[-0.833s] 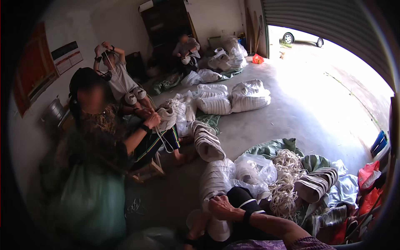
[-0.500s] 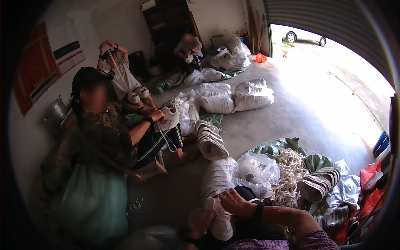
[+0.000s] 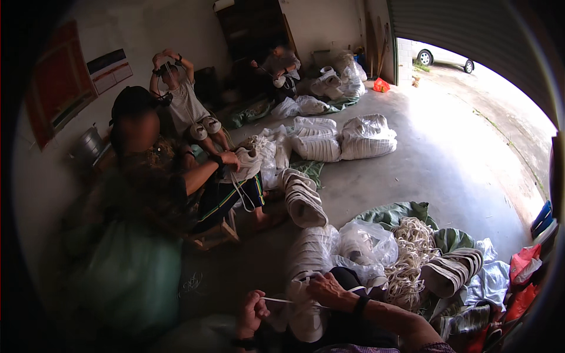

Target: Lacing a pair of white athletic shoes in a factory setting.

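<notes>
A white shoe (image 3: 307, 322) rests at my lap, its toe toward me. My left hand (image 3: 253, 310) is closed on one end of a white shoelace (image 3: 276, 300), which runs taut from the shoe's upper to my fingers. Over the shoe's opening, my right hand (image 3: 331, 291) is closed, and a stretch of white lace shows just right of its fingers. That hand's fingertips are partly hidden from view. Just beyond the shoe lies a plastic-wrapped stack of shoes (image 3: 312, 250).
To my right lie a heap of white laces (image 3: 413, 250), a row of nested shoes (image 3: 452, 272) and red bags (image 3: 524, 263). A co-worker (image 3: 144, 150) sits at left beside a green sack (image 3: 126, 273); two others work farther back. Wrapped shoe bundles (image 3: 368, 138) lie mid-floor.
My left hand has moved left, away from the shoe, drawing the lace out straight. My right hand has closed from spread fingers over the shoe. The view has shifted slightly.
</notes>
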Tool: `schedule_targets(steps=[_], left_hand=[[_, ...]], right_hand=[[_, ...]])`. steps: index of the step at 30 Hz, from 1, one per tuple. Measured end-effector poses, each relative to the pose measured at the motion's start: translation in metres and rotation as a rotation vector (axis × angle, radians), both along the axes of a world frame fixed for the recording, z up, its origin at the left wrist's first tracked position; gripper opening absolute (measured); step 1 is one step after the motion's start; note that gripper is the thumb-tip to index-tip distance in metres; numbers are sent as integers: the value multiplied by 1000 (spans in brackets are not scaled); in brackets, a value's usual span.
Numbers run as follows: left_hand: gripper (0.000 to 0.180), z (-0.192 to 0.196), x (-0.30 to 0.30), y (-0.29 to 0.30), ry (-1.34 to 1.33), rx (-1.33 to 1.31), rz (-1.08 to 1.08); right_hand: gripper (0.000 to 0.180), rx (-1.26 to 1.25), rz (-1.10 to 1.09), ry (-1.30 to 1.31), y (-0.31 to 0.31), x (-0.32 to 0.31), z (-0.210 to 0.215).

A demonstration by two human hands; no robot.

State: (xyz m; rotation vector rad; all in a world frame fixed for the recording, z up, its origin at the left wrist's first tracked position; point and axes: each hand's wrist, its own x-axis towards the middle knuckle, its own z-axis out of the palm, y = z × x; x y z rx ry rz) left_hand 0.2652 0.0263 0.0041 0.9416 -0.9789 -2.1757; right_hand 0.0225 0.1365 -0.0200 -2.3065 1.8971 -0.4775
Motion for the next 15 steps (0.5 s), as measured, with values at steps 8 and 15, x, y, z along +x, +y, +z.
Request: schedule_targets(steps=[8,15], left_hand=[[15,13,13,-7,333,43,294],[22,-5,-8,5,310,156,285]], right_hand=[[11,-145,105,-235,26,-56,1],[4,84,-464,-60,71,-125,-15]])
